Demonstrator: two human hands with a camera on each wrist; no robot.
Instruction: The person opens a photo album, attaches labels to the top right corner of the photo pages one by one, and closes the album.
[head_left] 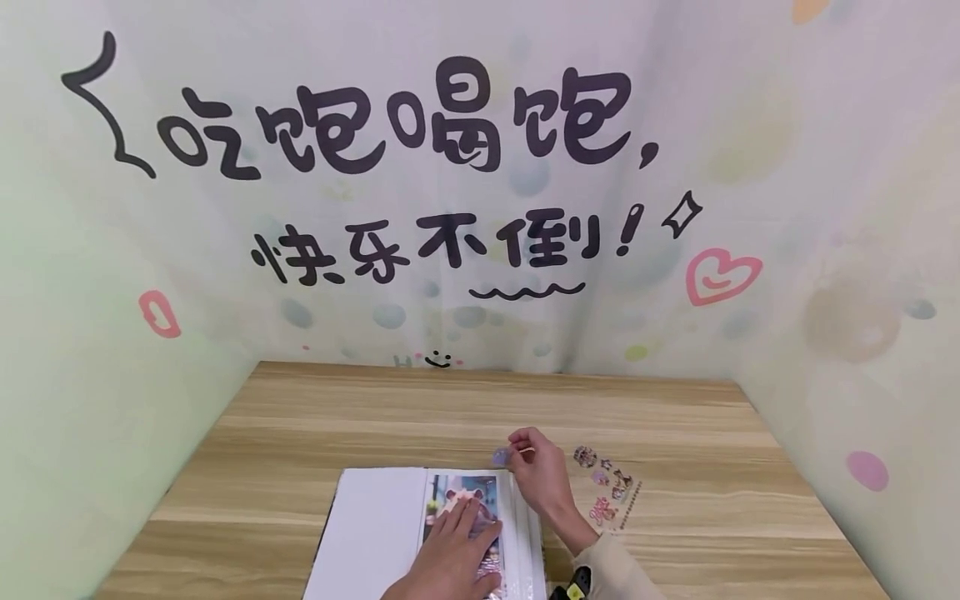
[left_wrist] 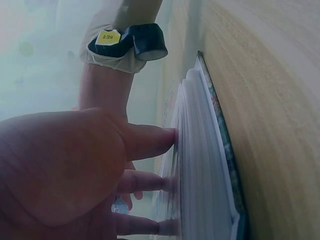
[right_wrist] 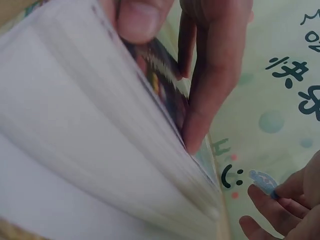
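In the head view, the left hand [head_left: 453, 557] lies with its grip spread flat on a colourful glossy picture [head_left: 485, 492] in an opened white-paged album [head_left: 371, 521] on the wood-grained tabletop [head_left: 300, 425], while the right hand's [head_left: 542, 471] grip pinches a small pale-blue sticker [head_left: 501, 456] just beyond the album's top edge, left of a clear sheet of colourful stickers [head_left: 606, 492]. Only the left wrist view shows the album's dark patterned cover [left_wrist: 223, 140] beneath a thick stack of pages [left_wrist: 197, 160]. The right wrist view shows the pale-blue sticker's rounded outline closer, between thumb and finger, but leaves out the clear sheet.
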